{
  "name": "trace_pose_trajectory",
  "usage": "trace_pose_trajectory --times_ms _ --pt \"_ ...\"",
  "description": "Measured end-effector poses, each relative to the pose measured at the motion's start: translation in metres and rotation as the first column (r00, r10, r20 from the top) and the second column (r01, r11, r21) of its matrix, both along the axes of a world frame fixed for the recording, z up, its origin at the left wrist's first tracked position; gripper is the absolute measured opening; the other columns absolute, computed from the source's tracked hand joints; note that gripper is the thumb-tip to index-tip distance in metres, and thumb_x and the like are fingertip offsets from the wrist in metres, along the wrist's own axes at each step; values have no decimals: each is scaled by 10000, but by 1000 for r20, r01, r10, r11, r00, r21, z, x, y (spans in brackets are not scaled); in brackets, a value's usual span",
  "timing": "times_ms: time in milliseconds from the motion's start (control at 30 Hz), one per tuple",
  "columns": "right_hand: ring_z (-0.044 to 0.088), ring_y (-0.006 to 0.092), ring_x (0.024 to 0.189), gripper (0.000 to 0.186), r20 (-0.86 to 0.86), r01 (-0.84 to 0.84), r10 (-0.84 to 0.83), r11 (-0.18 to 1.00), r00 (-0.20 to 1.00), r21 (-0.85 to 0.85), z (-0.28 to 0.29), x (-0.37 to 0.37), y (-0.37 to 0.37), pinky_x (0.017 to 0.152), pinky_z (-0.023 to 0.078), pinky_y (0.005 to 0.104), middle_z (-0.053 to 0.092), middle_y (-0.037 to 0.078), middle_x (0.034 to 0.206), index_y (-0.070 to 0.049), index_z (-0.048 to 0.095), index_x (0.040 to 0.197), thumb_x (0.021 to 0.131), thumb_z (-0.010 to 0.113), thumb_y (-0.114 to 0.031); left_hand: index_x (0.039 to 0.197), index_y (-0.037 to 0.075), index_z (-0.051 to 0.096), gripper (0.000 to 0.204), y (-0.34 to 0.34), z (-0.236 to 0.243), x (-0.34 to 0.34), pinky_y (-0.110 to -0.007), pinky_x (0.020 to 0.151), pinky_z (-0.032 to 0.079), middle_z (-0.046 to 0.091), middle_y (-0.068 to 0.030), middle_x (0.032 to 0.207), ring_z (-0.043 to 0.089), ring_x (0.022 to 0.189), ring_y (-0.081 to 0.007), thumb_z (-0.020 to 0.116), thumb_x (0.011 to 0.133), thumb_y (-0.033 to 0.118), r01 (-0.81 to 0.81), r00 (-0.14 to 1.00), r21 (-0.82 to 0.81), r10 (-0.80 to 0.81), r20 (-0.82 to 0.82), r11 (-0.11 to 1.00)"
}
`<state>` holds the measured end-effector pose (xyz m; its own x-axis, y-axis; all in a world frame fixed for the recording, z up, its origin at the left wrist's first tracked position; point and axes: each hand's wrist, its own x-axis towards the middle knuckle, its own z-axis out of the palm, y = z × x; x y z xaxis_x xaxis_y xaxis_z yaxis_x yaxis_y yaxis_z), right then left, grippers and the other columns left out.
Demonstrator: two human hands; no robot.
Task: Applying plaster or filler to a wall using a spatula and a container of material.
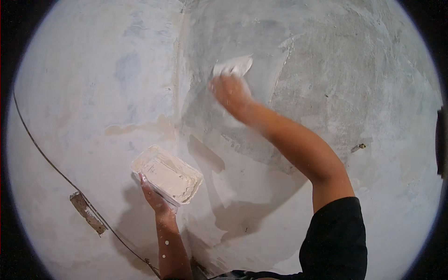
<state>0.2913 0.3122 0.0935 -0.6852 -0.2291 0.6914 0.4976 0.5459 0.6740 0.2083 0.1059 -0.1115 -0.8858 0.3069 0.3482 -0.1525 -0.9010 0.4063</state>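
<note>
1. My right hand (229, 91) is clamped on a putty knife (234, 66), whose blade lies flat against the wall (354, 84) at 12 o'clock from my knuckles.
2. My left hand (156, 198) grips a tray (167, 174) of white plaster from below, at 7 o'clock from the knife.
3. A thin cable (51, 163) runs down the wall at 9 o'clock from the tray.

Putty knife (234, 66): pale, paste-smeared blade, flat against the wall just above the right hand (228, 91). Rectangular white tray (167, 175): coated with putty, tilted, resting on the left hand (156, 198).
</note>
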Motion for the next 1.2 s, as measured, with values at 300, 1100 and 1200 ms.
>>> trace_pose_trajectory --times_ms 300,1100,1200 --pt "629 217 821 131 147 -42 74 977 986 -210 -9 -24 -71 632 478 354 648 85 866 -58 659 868 762 599 -106 1321 89 338 580 -2 -15 -11 -435 977 372 420 -116 1268 421 1161 -290 302 916 504 11 999 34 -9 -53 999" --pt "535 248 990 323 -81 229 -242 963 967 -145 71 -21 -55 801 417 397 567 142 1034 -68 564 1105 785 539 -98 1341 85 314 613 17 -50 -17 -441 997 347 393 -118 1308 403 1190 -287 406 889 489 115 993 9 -115 -13 993" --pt "533 240 970 301 -61 76 -97 957 993 -278 24 -46 -30 802 419 388 573 129 1022 -60 580 1084 790 536 -110 1359 81 287 656 23 -55 -25 -451 1003 333 360 -131 1339 373 1217 -300 413 877 509 79 997 -19 -79 -4 997"
